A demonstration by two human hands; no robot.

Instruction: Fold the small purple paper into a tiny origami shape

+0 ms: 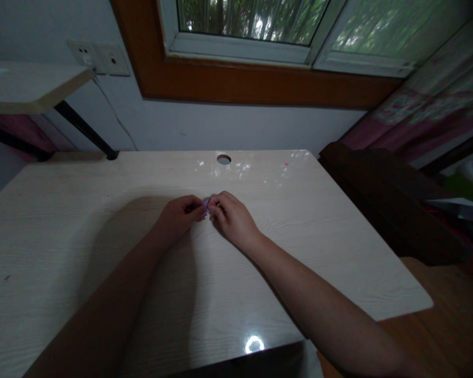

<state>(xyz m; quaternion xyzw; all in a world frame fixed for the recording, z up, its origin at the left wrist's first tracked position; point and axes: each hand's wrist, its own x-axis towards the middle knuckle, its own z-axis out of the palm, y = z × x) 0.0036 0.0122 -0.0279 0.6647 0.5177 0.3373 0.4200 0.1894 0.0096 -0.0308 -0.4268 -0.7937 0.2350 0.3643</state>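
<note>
My left hand (180,214) and my right hand (232,218) meet at the middle of a pale wooden desk (102,236). Both hands have their fingers curled and pinched together round a small purple object (206,203). Only a sliver of the purple thing shows between the fingertips, so I cannot make out what it is. Both forearms reach in from the near edge and rest low over the desk.
A round cable hole (223,159) sits near the desk's far edge. A window with a brown frame (236,84) is on the wall behind. A shelf (27,86) juts out at the upper left, below wall sockets (98,58). Dark furniture (386,199) stands right of the desk.
</note>
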